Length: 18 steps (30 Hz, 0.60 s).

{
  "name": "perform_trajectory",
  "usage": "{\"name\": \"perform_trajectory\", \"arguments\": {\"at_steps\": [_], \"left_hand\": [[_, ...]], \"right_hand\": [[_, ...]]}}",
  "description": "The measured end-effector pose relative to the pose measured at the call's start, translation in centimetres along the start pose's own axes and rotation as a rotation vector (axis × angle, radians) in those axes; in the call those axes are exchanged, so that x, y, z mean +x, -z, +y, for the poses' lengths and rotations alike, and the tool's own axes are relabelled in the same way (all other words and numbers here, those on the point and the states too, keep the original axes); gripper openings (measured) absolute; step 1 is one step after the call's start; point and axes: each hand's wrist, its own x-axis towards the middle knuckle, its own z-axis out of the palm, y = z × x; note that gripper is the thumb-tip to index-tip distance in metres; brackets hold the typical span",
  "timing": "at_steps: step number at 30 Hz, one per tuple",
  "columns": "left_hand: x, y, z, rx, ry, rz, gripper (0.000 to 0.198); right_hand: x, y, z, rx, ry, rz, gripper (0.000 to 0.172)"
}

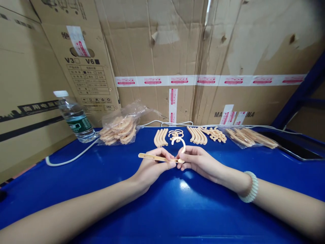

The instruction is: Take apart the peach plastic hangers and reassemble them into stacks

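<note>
A pale hook (182, 144) and a slim strip (153, 157) are being held over the middle of the blue worktop (177, 210).
The left hand (151, 166) is pinching the strip, the right hand (199, 161) is gripping the hook's base; fingertips (172, 164) are hiding whether the two are joined. Near the back left corner, a clear bag (135, 110) is blurring its pale pieces (124, 128); behind it a carton (90, 79) is showing "V3" and "V6". Tape (228, 114) is covering letters between "MA" and "NA" on the back cardboard (157, 105).

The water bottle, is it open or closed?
Closed: a white cap sits on top of the water bottle. Whether it's screwed tight, I cannot tell.
</note>
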Motion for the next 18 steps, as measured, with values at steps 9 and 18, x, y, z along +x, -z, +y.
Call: {"name": "perform_trajectory", "arguments": {"at_steps": [9,18], "left_hand": [[-0.1,0.0,-0.1,0.022,-0.028,-0.027,0.023],[-0.4,-0.5,0.3,-0.045,-0.048,-0.136,0.023]], "right_hand": [[0.1,0.1,0.3,-0.004,0.037,0.006,0.030],[0.0,-0.3,1.0,-0.097,0.123,0.053,0.030]]}}
